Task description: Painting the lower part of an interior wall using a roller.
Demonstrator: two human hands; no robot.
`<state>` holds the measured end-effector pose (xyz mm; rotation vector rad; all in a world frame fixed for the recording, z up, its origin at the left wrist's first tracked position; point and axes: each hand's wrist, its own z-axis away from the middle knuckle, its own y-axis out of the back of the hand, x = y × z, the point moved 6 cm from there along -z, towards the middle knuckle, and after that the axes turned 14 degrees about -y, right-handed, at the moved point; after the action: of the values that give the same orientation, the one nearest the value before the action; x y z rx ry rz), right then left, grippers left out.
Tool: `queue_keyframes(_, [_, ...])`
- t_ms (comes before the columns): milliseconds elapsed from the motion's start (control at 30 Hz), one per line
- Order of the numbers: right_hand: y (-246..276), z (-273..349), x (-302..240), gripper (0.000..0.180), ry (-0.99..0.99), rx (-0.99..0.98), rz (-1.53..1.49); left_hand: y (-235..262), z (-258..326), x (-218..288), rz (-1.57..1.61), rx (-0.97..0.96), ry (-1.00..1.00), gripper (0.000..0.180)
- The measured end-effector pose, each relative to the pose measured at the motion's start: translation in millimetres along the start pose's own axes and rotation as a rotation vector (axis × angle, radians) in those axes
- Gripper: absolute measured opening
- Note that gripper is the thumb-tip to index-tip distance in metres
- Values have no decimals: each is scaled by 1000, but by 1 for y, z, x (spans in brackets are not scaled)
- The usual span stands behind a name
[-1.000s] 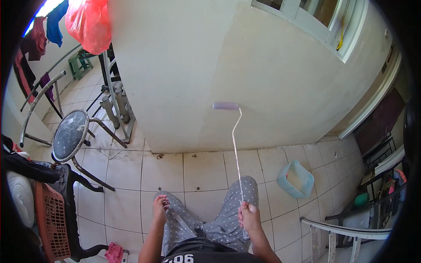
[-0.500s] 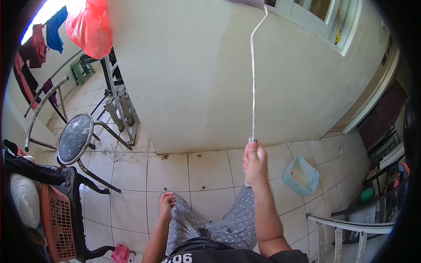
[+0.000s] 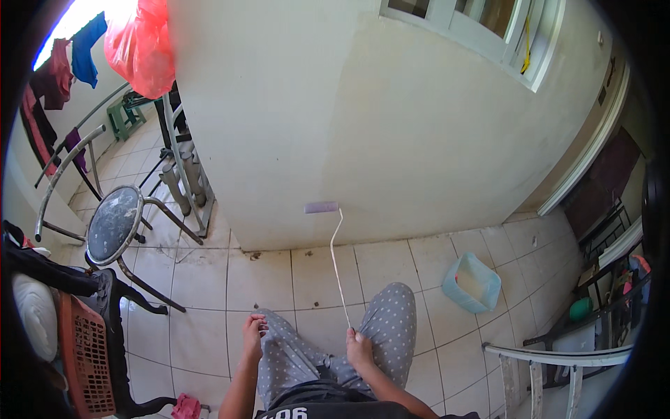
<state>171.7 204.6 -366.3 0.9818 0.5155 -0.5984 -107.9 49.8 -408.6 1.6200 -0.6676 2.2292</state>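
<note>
In my right hand is the lower end of a long, thin whitish handle, fingers closed round it above my right thigh. The handle runs up to a paint roller with a pale purple sleeve, which lies level against the lower part of the wall. Right of a faint upright line, the wall looks a little darker than on the left. Nothing is in my left hand; it hovers by my left knee, its fingers loosely bent and slightly apart.
A blue plastic basin with pale contents stands on the tiles at right, near a metal ladder. At left are a round-seated metal chair and an orange basket. A window is set high in the wall.
The roller has come down from near the window to the wall's lower part, further left. My right hand has dropped toward my lap with the handle; the view has shifted slightly.
</note>
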Motion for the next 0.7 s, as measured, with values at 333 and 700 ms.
queue_keyframes(333, [52,20,-123,36,372,170,-298,-38,27,14,-17,-104,-64,14])
queue_keyframes(700, [132,-5,-236,39,695,425,-360,1,25,11,-21,4,-99,14])
